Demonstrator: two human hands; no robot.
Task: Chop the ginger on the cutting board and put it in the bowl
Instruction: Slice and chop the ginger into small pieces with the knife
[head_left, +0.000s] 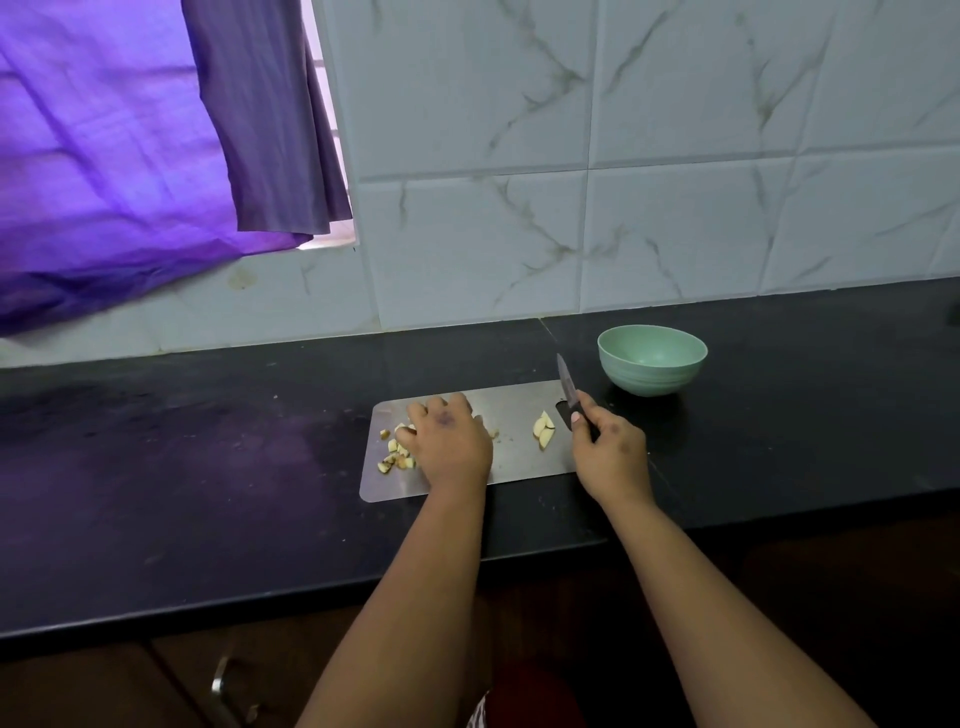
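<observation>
While my left hand (448, 441) lies palm down on the board (519, 462), its fingers loosely spread over the small ginger bits (396, 453) at the board's left end, my right hand (608, 441) grips the dark handle of a knife (567, 388), fingers curled round it. Its blade points up and away from me, lifted off the board at the right edge. A few bigger ginger slices (543, 429) sit apart from the bits, near the board's right end, just beside the knife. My green bowl (652, 359) stands on the black counter (208, 467) beyond the board's right corner, with nothing visible inside it. Behind are marbled wall tiles (675, 156) and a purple curtain (130, 156).
</observation>
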